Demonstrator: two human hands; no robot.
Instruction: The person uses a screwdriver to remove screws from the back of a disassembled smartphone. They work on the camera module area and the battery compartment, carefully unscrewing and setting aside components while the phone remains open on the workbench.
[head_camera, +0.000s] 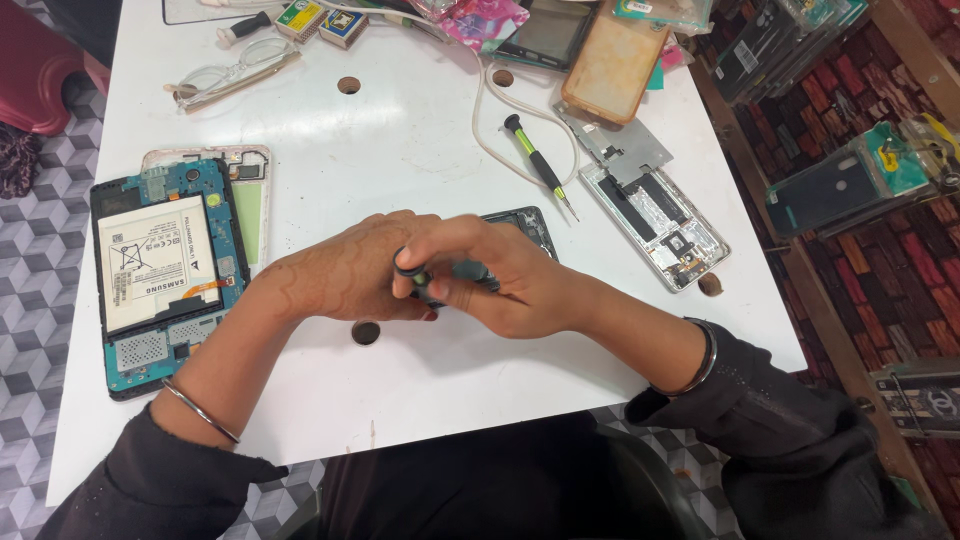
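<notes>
Step in hand, by the look: driving a screw. Right hand (500, 285) fingers closed on small black-and-green screwdriver (425, 278), tip hidden. Left hand (350, 275) fingers curled over dark opened phone (525, 225) on white desk (400, 160), just beyond fingers. Next move likely needs steady, upright pressure w/ slow turns.

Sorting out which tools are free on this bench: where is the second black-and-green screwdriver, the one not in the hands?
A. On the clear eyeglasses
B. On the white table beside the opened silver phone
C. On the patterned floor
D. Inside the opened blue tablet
B: the black-and-green screwdriver lies flat on the white table, just left of the opened silver phone.
</notes>
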